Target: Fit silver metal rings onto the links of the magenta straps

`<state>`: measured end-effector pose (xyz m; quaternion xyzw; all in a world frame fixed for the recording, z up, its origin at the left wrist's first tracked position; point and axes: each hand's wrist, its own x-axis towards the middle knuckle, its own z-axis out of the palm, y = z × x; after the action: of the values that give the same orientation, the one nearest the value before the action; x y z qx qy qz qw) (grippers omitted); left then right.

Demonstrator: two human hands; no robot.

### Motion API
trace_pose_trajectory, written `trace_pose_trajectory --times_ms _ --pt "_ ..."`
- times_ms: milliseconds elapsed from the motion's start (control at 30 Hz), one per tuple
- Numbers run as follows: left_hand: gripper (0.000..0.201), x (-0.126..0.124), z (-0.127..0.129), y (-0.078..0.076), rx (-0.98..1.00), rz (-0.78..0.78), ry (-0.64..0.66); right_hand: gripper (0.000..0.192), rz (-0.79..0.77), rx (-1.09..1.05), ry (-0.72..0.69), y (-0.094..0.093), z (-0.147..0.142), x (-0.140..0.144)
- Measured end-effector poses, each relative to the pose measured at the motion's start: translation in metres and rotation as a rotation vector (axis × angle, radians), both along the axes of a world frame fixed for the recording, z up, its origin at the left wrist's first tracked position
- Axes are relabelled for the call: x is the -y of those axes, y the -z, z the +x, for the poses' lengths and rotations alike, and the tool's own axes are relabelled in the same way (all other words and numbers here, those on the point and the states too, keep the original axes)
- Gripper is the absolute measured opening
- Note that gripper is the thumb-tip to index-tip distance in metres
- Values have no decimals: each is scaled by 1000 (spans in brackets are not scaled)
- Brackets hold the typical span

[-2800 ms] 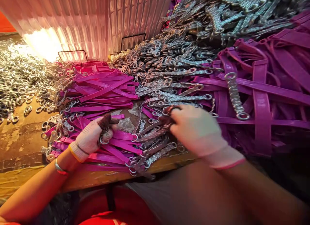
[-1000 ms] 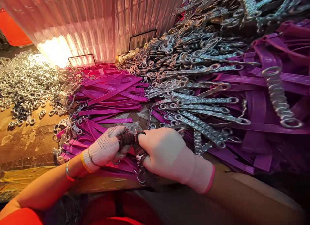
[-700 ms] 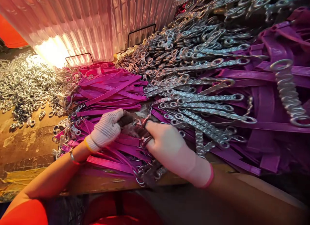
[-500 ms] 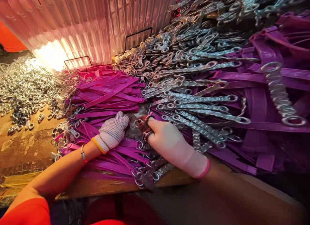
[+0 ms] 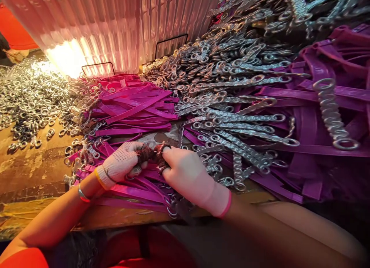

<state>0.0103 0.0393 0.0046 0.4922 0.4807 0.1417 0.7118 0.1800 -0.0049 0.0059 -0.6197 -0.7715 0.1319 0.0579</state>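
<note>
My left hand [image 5: 123,162], in a white dotted glove with dark knitted covers on the fingertips, is closed in a pinch. My right hand [image 5: 187,171], in a white glove with a pink cuff and similar finger covers, is closed too. Their fingertips meet above a heap of purple straps [image 5: 135,189]; whatever they pinch is hidden by the fingers. Metal rings [image 5: 172,210] hang at the strap ends below my right hand, near a blurred dark piece. Beyond my hands lies a stack of purple straps [image 5: 135,104] with metal links at its left end.
To the right, twisted metal chains [image 5: 243,141] with ring ends lie over more purple straps [image 5: 306,144]. Loose metal rings and links [image 5: 31,102] cover the table [image 5: 34,164] on the left. A ribbed translucent panel [image 5: 110,29] stands at the back, and metal links [image 5: 196,64] pile up beside it.
My left hand has turned, showing its dark finger covers, and moved left and down. My right hand has shifted left, so the fingertips now meet. The view has shifted slightly.
</note>
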Motion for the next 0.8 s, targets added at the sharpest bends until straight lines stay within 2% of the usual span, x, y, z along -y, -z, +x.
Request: trace_pose_trajectory --times_ms 100,233,267,333,400,500,633,733,800 --pt "33 8 3 5 -1 42 12 22 56 15 -12 6 -2 1" --pt "18 17 9 14 -74 336 -23 23 11 46 16 5 -1 0" --pt "13 18 9 17 -81 356 -10 24 -17 54 23 3 0 -1" --pt "8 18 7 21 -58 295 54 27 -68 51 11 -3 3 -3" --pt "13 16 3 23 -15 224 82 30 -137 39 -23 -10 6 -5" --pt "22 15 -2 26 11 208 42 27 -260 73 -52 -17 9 -8" --pt "23 18 1 29 -106 302 42 22 -237 146 -42 -13 7 -9" --pt "19 17 3 32 -182 455 89 18 -175 167 -133 -7 4 -4" --pt "19 16 2 34 -191 501 122 15 -148 173 -201 -5 1 0"
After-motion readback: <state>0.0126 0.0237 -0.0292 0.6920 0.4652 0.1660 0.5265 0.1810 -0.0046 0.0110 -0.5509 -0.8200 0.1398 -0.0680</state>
